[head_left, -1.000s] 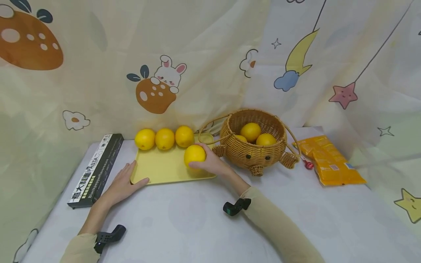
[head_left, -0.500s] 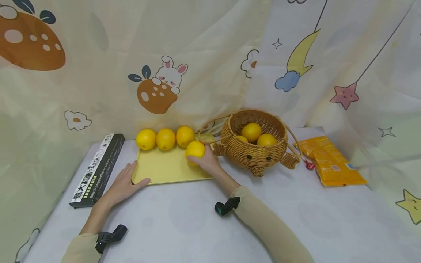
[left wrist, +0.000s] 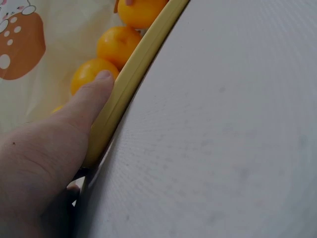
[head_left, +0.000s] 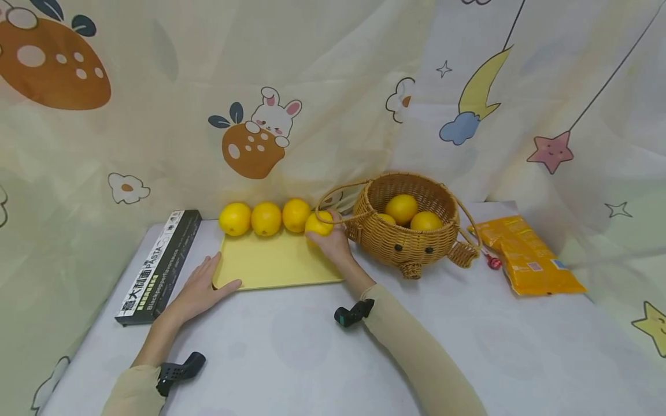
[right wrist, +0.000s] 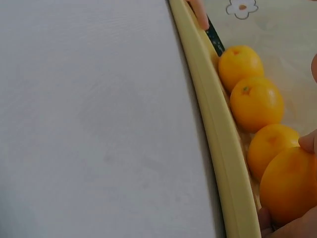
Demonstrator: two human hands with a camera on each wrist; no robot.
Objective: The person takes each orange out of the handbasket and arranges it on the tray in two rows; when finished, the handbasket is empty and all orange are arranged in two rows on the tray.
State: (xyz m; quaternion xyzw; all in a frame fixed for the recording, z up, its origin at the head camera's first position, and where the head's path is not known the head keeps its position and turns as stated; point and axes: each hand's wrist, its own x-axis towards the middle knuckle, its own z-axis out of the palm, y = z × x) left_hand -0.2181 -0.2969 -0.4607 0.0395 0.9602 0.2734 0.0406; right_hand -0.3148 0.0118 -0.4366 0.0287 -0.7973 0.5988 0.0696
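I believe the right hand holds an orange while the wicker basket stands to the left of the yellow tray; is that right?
Not quite: the head view shows the wicker basket to the right of the yellow tray. The right hand does hold an orange.

a whitish tabletop (head_left: 281, 352) in a nook of pale cartoon-printed cloth (head_left: 348, 63), with a printed rabbit (head_left: 273, 122) at eleven o'clock and a moon (head_left: 477, 86) at two. a pasta box (head_left: 161, 266) between eight and nine o'clock looks household, but home or studio cannot be told.
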